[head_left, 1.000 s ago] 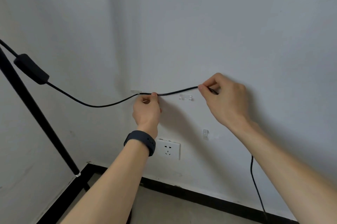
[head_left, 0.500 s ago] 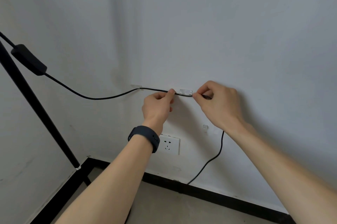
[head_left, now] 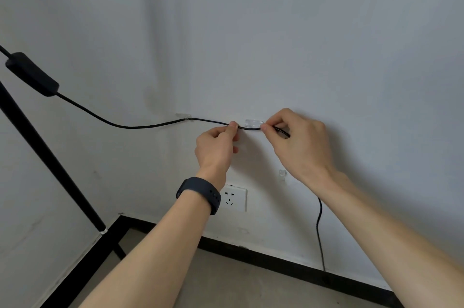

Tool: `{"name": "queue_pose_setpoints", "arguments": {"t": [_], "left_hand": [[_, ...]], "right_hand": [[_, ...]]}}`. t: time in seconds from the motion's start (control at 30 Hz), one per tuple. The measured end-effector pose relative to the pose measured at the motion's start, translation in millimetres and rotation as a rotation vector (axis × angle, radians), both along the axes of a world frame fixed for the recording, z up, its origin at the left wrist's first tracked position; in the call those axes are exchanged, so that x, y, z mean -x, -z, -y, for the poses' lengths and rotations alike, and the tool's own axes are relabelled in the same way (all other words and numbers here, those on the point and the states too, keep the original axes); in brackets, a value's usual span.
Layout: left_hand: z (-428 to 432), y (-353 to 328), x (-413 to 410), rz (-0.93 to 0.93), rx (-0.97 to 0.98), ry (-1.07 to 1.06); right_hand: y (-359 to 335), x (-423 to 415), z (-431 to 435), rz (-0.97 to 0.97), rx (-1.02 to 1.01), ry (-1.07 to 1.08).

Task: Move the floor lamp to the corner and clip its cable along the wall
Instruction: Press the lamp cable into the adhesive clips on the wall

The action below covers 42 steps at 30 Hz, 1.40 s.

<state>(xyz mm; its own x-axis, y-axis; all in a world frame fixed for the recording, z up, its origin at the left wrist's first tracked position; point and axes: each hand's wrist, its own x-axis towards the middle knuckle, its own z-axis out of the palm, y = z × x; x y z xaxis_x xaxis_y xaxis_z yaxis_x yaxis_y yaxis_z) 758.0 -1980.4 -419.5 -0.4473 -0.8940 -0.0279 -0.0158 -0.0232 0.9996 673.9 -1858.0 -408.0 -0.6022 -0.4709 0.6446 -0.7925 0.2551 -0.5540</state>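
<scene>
The black lamp pole (head_left: pixel 47 154) slants up at the left, standing in the room's corner. Its black cable (head_left: pixel 140 126) runs from an inline switch (head_left: pixel 31 73) through a clear wall clip (head_left: pixel 183 116) and on to a second clear clip (head_left: pixel 254 123). My left hand (head_left: pixel 217 148) pinches the cable just left of the second clip. My right hand (head_left: pixel 300 143) pinches it just right of that clip, holding it along the clip's lower edge. Below my right wrist the cable hangs down to the floor.
A third clear clip (head_left: pixel 282 174) sits lower on the wall, beside my right wrist. A white wall socket (head_left: pixel 236 199) is below my hands. A black skirting board (head_left: pixel 276 258) runs along the floor. I wear a dark wristband (head_left: pixel 199 193).
Both hands have slid closer together along the cable and brought it down against the second clip. The hanging part of the cable swung out and now hangs straight again.
</scene>
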Motion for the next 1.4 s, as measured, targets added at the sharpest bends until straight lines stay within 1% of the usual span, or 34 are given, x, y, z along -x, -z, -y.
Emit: {"name": "queue_pose_setpoints", "arguments": {"t": [0.17,0.23,0.43,0.5,0.6,0.8,0.9,0.97,1.03,1.17,1.23,1.33,1.4], "left_hand": [[-1.3,-0.3,-1.2,0.004,0.001,-0.004],[-2.0,-1.5,-1.0,0.012,0.010,-0.015],[-4.7,-7.9,0.9,-0.029,0.019,-0.049],[-3.9,-9.5,0.8,-0.029,0.025,-0.039],[-2.6,-9.2,0.9,-0.022,0.030,-0.024],[-4.2,-4.8,1.9,-0.012,0.055,-0.027],[-4.0,-3.7,1.6,-0.004,0.086,-0.046],[-6.3,0.9,1.9,0.002,0.131,-0.050],[-14.8,13.0,0.6,0.031,0.204,0.003],[-32.5,53.2,-3.2,0.216,0.421,0.279],[-33.7,67.9,-0.1,0.284,0.512,0.344],[-34.2,77.3,10.0,0.310,0.615,0.279],[-36.2,79.7,16.9,0.298,0.605,0.216]], "right_hand": [[0.1,-3.1,3.9,-0.052,0.043,-0.021],[-2.7,-0.2,5.7,-0.020,0.050,-0.016],[-5.4,7.6,2.6,0.230,0.149,0.004],[11.1,8.6,-5.0,0.302,0.165,0.004],[45.4,10.6,-14.0,0.467,0.167,-0.107],[98.1,5.3,-28.9,0.720,0.026,-0.259],[128.5,-2.0,-41.6,0.827,-0.163,-0.300],[143.3,-7.8,-44.9,0.848,-0.246,-0.289],[147.7,-10.4,-44.4,0.832,-0.257,-0.248],[140.1,-9.3,-39.0,0.692,-0.272,-0.145],[139.1,-5.8,-37.6,0.658,-0.253,-0.101],[141.1,2.1,-39.2,0.631,-0.191,-0.044],[142.8,7.3,-42.5,0.616,-0.119,-0.016]]}}
